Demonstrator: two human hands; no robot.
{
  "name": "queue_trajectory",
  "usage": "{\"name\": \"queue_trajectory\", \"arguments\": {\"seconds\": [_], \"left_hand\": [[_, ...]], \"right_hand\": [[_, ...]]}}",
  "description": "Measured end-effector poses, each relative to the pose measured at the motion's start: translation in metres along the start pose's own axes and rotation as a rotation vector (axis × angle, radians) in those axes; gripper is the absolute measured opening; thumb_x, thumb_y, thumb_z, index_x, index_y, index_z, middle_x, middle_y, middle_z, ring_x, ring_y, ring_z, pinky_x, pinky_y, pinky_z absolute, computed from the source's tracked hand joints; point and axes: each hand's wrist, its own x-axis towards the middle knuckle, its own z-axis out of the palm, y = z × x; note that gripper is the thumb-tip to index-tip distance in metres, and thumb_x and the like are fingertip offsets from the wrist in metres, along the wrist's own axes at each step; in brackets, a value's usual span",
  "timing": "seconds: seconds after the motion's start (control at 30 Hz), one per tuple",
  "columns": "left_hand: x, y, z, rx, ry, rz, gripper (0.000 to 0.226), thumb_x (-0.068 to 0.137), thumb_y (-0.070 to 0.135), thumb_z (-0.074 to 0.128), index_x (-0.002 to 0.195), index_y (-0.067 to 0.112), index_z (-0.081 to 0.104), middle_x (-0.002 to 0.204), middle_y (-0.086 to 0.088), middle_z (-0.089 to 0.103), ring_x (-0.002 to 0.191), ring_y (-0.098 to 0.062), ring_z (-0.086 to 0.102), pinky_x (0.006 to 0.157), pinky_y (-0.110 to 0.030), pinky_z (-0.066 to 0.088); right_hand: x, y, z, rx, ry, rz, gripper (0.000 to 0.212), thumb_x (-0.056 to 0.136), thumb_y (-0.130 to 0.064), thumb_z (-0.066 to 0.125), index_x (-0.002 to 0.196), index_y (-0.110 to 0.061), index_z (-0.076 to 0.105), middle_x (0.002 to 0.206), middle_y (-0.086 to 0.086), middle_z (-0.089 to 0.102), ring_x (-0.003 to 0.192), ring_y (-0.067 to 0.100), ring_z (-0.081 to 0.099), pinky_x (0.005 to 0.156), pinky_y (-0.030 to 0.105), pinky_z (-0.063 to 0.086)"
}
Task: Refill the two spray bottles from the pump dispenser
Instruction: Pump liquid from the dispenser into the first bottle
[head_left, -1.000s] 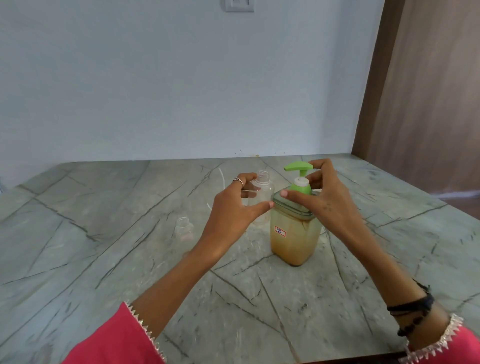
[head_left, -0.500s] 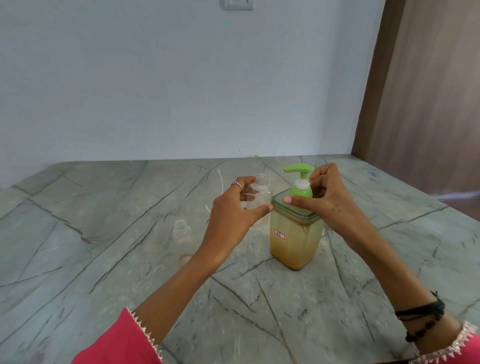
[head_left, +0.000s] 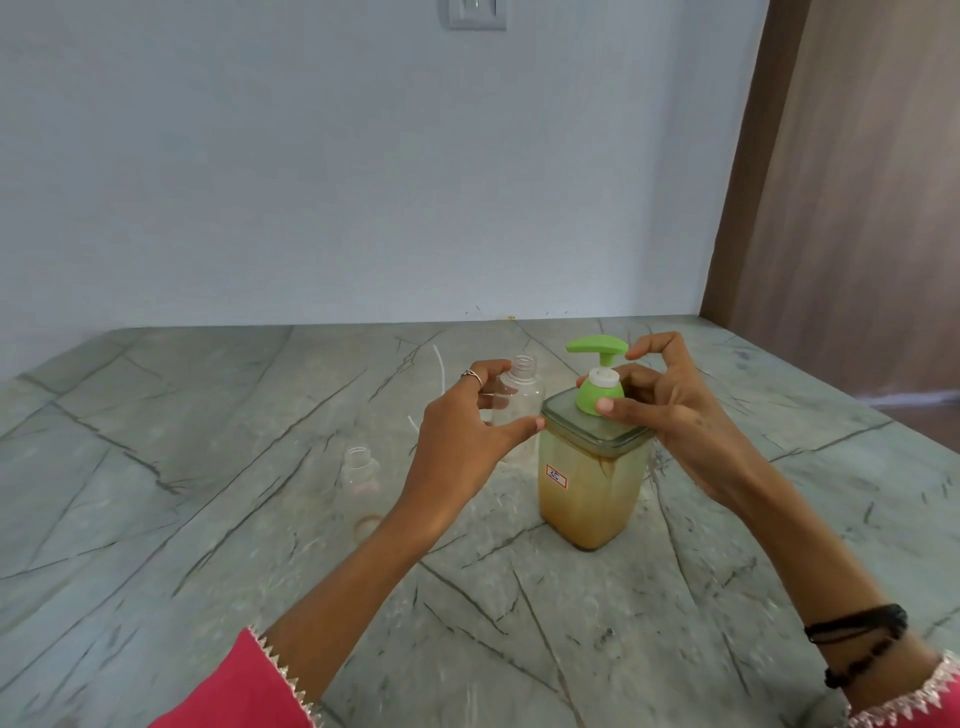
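Since a moment ago the right hand (head_left: 675, 415) has kept its pinch on the green collar of the pump dispenser (head_left: 592, 467), which stands on the marble table (head_left: 208, 519). The left hand (head_left: 462, 441) curls around the taller clear spray bottle (head_left: 517, 400); the smaller spray bottle (head_left: 359, 470) stands apart.

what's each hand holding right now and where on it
Right hand pinches the pump dispenser at its green collar; left hand grips the clear spray bottle's body.
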Motion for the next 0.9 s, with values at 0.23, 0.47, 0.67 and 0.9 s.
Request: {"name": "queue_trajectory", "arguments": {"seconds": [0.23,0.47,0.67,0.9], "left_hand": [[-0.001,0.006,-0.001,-0.014,-0.032,0.025,0.046,0.073,0.023,0.079,0.105,0.039,0.05,0.092,0.022,0.056,0.087,0.007,0.056,0.069,-0.004,0.045],[0.0,0.005,-0.006,-0.01,-0.037,0.017,0.048,0.072,0.027,0.078,0.109,0.037,0.049,0.099,0.015,0.06,0.091,0.004,0.058,0.07,-0.003,0.045],[-0.002,0.007,-0.005,-0.009,-0.083,-0.005,0.051,0.07,0.028,0.079,0.114,0.033,0.053,0.105,0.01,0.062,0.093,0.003,0.058,0.072,-0.008,0.047],[-0.003,0.003,-0.003,-0.011,-0.085,-0.036,0.051,0.067,0.026,0.082,0.107,0.035,0.051,0.1,0.013,0.06,0.09,0.003,0.057,0.079,-0.016,0.048]], "right_hand": [[-0.005,0.001,0.01,-0.23,0.089,-0.074,0.056,0.06,-0.03,0.077,0.097,-0.031,0.034,0.086,0.007,0.053,0.08,0.012,0.056,0.075,0.021,0.051],[-0.009,-0.005,0.014,-0.324,0.079,-0.124,0.068,0.065,-0.026,0.079,0.115,-0.034,0.032,0.088,0.004,0.056,0.075,-0.003,0.056,0.071,0.007,0.044],[-0.009,-0.012,0.011,-0.299,0.089,-0.077,0.062,0.057,-0.035,0.078,0.107,-0.037,0.041,0.081,-0.002,0.066,0.075,0.004,0.064,0.071,0.014,0.05],[-0.017,-0.01,0.011,-0.016,-0.024,-0.047,0.059,0.07,-0.014,0.065,0.123,-0.022,0.04,0.105,0.004,0.072,0.094,0.015,0.069,0.074,0.019,0.053]]}}
